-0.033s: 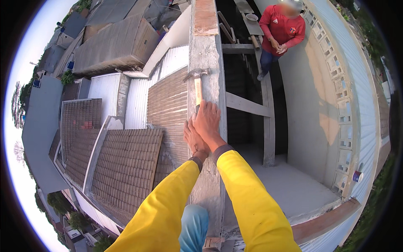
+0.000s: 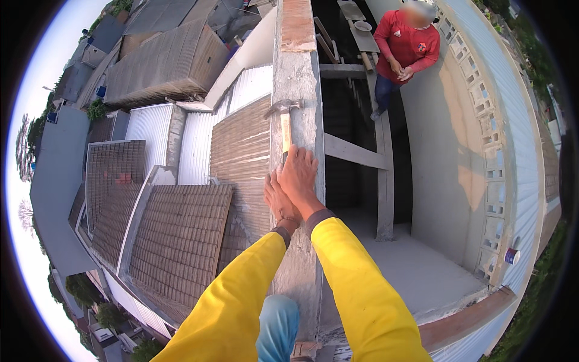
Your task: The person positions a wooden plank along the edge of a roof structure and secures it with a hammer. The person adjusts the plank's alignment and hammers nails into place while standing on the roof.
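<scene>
My right hand (image 2: 298, 175) is closed over the dark grip of a claw hammer (image 2: 286, 134). The hammer lies along the top of a narrow concrete wall (image 2: 301, 259). Its metal head points away from me, and the wooden part of its handle shows between head and fingers. Just left of and partly beneath the right hand, my left hand (image 2: 280, 202) rests on the wall top, fingers laid out toward the left edge. The right hand hides part of it and the end of the handle. Both my arms wear yellow sleeves.
Tiled roofs (image 2: 181, 235) lie far below on the left. Right of the wall, a deep opening is crossed by a concrete beam (image 2: 356, 151). A person in a red shirt (image 2: 405, 45) stands at the far right, hands together. A small can (image 2: 512, 256) sits near the right edge.
</scene>
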The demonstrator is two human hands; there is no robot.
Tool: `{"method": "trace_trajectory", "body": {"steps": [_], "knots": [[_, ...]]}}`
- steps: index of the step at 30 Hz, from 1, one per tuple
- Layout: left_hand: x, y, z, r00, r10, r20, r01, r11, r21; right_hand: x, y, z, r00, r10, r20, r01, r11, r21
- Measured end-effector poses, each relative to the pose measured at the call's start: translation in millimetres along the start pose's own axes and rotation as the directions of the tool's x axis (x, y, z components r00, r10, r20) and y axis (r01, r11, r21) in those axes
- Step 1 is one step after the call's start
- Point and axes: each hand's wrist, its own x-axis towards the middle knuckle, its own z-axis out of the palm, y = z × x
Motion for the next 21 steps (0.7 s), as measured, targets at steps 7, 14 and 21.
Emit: {"method": "trace_trajectory", "body": {"steps": [7,14,21], "knots": [[15.6,-45.6,-1.0,0.954,0.299,0.035,-0.299,0.954,-0.010,3.3,-4.2,15.3,0.998,-0.014,-0.059,0.014,1.000,-0.001],[109.1,-33.6,-57.1,0.983,0.182,-0.036,-0.174,0.834,-0.524,3.7,0.3,19.2,0.995,0.063,-0.078,-0.071,0.992,-0.104],[139.9,-15.9,3.4,0.990,0.062,0.125,0.036,0.751,-0.659,7.6,-8.3,50.7,0.990,0.140,-0.030,-0.142,0.929,-0.343]]}}
